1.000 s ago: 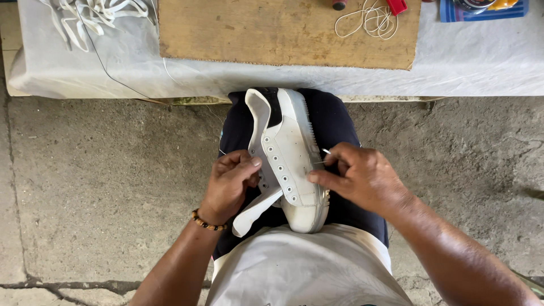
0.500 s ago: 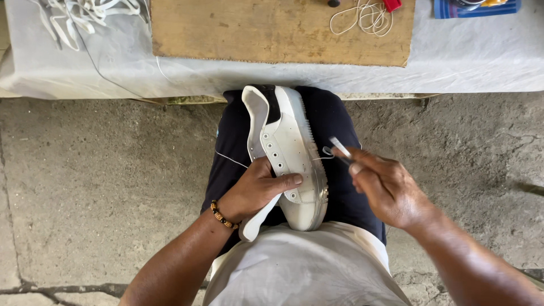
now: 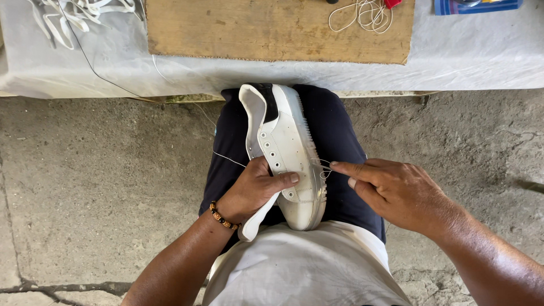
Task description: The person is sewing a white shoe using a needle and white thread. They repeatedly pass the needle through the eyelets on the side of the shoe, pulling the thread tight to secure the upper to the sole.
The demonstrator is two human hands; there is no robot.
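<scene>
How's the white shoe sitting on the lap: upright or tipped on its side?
Tipped on its side. The white shoe shows its eyelet row facing up, sole edge toward the right hand; the left hand presses on it.

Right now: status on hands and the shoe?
Left hand clamps white shoe on the lap. Right hand pinches thin thread at the sole edge. Nothing in the way.
</scene>
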